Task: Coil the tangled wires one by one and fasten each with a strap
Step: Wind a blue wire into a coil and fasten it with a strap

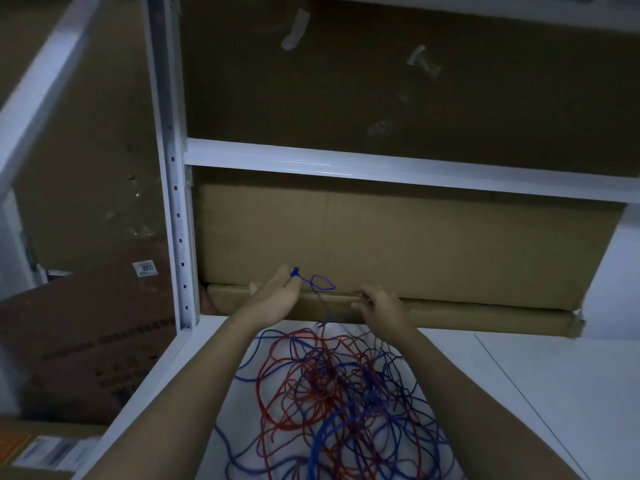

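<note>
Head view: left hand (277,299) raised over the white shelf (554,393), fingers nearly straight, tips pinching the end of a blue wire (313,283). Right hand (375,303) just beside, fingers curled; gripping that wire or not, cannot tell. Small loop hung between both hands, in front of a cardboard box (415,244). Tangled wires (332,393), red and blue, heaped on the shelf between the forearms. No strap seen. Judged step: drawing one blue strand free. Best done by pulling slowly, feeding slack through the right hand, easing snags apart rather than tugging, forming even loops.
</note>
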`<state>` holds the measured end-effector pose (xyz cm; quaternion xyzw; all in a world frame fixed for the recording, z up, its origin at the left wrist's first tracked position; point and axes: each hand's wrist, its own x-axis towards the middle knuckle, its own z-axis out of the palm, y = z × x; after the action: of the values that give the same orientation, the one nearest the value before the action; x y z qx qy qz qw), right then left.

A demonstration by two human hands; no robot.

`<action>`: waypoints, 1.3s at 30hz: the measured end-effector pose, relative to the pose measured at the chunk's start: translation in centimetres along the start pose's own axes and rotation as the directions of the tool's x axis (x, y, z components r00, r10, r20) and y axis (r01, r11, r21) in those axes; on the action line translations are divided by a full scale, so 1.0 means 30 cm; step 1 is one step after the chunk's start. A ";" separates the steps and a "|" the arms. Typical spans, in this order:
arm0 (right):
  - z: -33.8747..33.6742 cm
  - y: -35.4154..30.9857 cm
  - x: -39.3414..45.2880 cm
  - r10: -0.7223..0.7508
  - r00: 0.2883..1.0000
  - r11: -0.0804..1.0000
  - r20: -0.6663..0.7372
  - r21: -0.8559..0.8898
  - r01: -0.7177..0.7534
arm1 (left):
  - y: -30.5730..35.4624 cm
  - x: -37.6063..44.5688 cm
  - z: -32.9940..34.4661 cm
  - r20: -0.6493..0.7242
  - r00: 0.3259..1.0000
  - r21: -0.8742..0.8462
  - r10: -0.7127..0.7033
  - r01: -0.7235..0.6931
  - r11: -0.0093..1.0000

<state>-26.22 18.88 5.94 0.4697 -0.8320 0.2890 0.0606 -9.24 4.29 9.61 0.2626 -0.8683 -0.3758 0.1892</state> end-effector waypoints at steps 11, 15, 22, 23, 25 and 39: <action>-0.103 -0.244 -0.057 0.241 0.967 0.666 -0.076 0.738 -0.108 | 0.104 -0.008 0.061 -0.192 0.932 0.193 0.306 -0.270 0.943; -0.137 -0.258 -0.016 0.368 0.925 0.383 0.100 0.890 -0.249 | 0.123 0.000 0.079 -0.187 0.878 0.335 0.441 -0.365 0.869; -0.196 -0.218 -0.027 0.168 0.968 0.014 0.186 0.981 -0.191 | 0.136 0.011 0.038 -0.262 0.871 0.385 0.416 -0.302 0.872; -0.207 -0.210 -0.035 0.143 0.969 0.072 0.202 0.974 -0.214 | 0.138 0.012 0.029 -0.258 0.877 0.390 0.406 -0.290 0.874; -0.219 -0.196 -0.041 0.135 0.974 0.360 0.181 0.907 -0.218 | 0.151 0.011 0.012 -0.257 0.882 0.384 0.394 -0.281 0.880; -0.350 -0.203 0.013 -0.068 0.872 0.990 -0.485 0.074 0.118 | 0.360 -0.066 -0.053 -0.173 0.930 -0.536 0.324 -0.365 0.761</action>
<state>-23.24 21.86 17.32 0.4252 -0.7514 0.4353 0.2552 -10.23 10.85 18.51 0.0445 -0.7457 -0.5628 0.3538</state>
